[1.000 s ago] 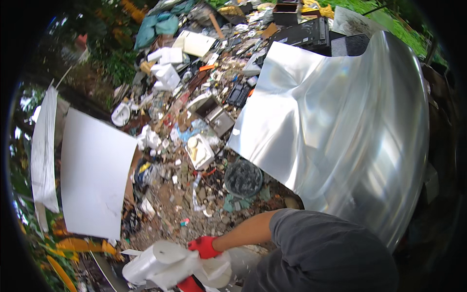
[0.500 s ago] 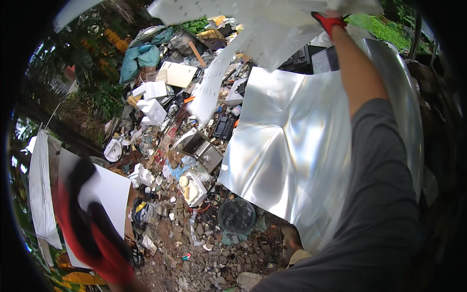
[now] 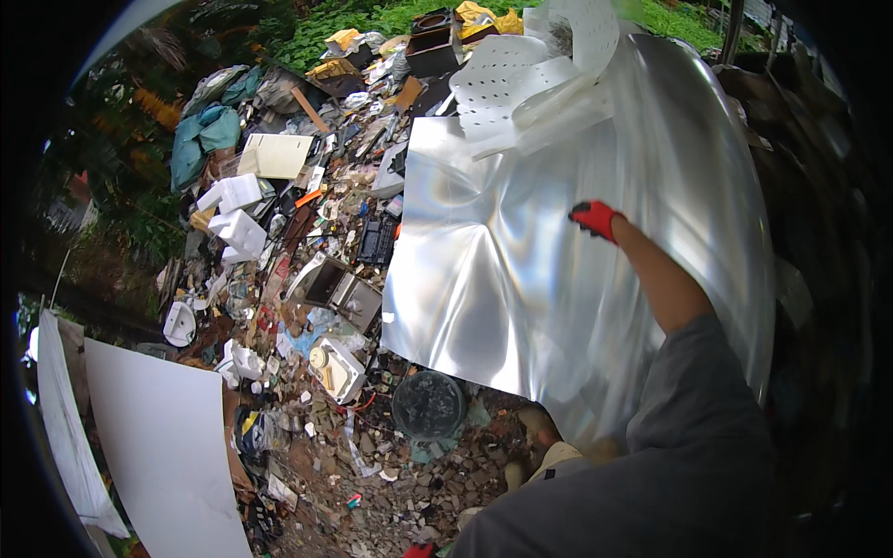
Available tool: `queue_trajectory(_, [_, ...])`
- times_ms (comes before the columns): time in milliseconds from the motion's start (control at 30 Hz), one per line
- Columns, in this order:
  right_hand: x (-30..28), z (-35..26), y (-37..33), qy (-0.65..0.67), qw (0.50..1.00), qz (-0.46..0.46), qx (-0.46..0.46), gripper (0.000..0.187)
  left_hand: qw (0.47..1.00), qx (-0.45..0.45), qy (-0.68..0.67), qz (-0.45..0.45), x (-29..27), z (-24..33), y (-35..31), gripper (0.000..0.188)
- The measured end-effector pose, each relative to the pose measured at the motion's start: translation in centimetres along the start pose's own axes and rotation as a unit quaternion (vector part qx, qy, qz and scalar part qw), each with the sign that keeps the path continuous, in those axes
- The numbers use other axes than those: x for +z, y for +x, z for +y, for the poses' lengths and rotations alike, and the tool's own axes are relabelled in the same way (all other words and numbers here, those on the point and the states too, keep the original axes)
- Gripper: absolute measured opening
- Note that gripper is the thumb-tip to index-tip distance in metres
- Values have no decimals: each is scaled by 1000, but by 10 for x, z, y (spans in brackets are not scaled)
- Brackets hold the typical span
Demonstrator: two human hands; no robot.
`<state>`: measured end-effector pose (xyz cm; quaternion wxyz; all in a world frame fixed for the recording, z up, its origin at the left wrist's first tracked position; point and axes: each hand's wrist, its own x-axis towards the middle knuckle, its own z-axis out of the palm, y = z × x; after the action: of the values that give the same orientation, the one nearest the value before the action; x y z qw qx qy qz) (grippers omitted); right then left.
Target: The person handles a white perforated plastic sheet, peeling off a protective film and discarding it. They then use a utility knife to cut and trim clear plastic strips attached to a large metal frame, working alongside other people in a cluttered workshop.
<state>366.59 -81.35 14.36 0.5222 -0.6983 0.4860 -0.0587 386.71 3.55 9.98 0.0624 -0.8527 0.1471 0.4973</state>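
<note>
My right hand (image 3: 596, 221), in a red and black glove, is in front of a large clear, shiny plastic sheet (image 3: 446, 270). Its fingers are loosely bent and a little apart, with nothing seen in them. Beyond it, white perforated sheeting (image 3: 493, 84) lies crumpled across the far part of the plastic. Only a red scrap of my left glove (image 3: 420, 551) shows at the lower edge, so its fingers are hidden.
A white panel (image 3: 167, 437) leans at the left. Mixed rubbish covers the ground, including a dark round tub (image 3: 428, 405), white foam blocks (image 3: 240, 231), a small washbasin (image 3: 179, 324) and teal bags (image 3: 206, 139). Rubble (image 3: 391, 502) lies near my feet.
The white perforated sheeting has left my right hand and dropped onto the plastic. My right hand has come down and nearer. My left hand has swung from the left to the lower edge.
</note>
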Motion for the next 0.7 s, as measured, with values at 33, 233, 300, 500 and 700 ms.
queue_trajectory(33, [36,20,-30,17,999,-36,-5,34,1000,-7,-20,-5,18,-11,1,62])
queue_trajectory(233, [189,158,-273,186,966,-138,114,32,994,1,-105,-12,74,-67,26,48])
queue_trajectory(300, [225,194,-361,279,935,-119,183,33,993,-2,-119,-10,79,-101,38,43])
queue_trajectory(500, [266,280,-539,32,973,-32,226,32,933,262,215,124,26,-142,137,30])
queue_trajectory(700, [276,230,-603,157,929,64,330,48,946,260,-158,113,-92,-77,212,27])
